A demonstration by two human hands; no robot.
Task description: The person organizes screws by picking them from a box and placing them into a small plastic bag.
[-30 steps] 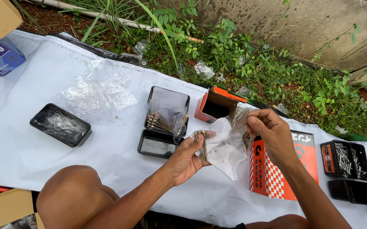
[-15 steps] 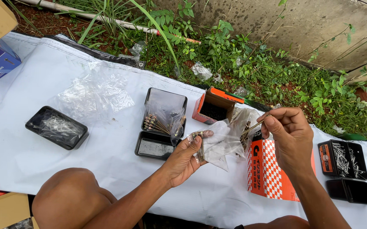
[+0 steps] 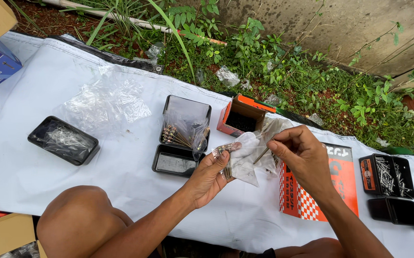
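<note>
A: Nearest first: what do the hands have?

B: The left hand (image 3: pixel 210 177) is closed on a clear bag (image 3: pixel 245 154) and a bundle of screws (image 3: pixel 226 162) against the palm. The right hand (image 3: pixel 302 155) pinches 1 screw (image 3: pixel 262 155) between thumb and fingertips, at the bag's mouth.

A: How would you do this cleanly?

B: I'd hold the mouth wide with the left thumb and keep the screw in line with the opening, so the tip doesn't snag the thin film.

A: And beyond the hands?

B: All on the white sheet (image 3: pixel 35 177): a red checked box (image 3: pixel 333 191) under the right wrist, a black case (image 3: pixel 183 136) with screws in plastic just left of the bag, an open orange box (image 3: pixel 240 117) behind. Farther right, 1 case of nails (image 3: pixel 388 177); far left, a black tray (image 3: pixel 63 140) and loose plastic (image 3: pixel 104 100).
</note>
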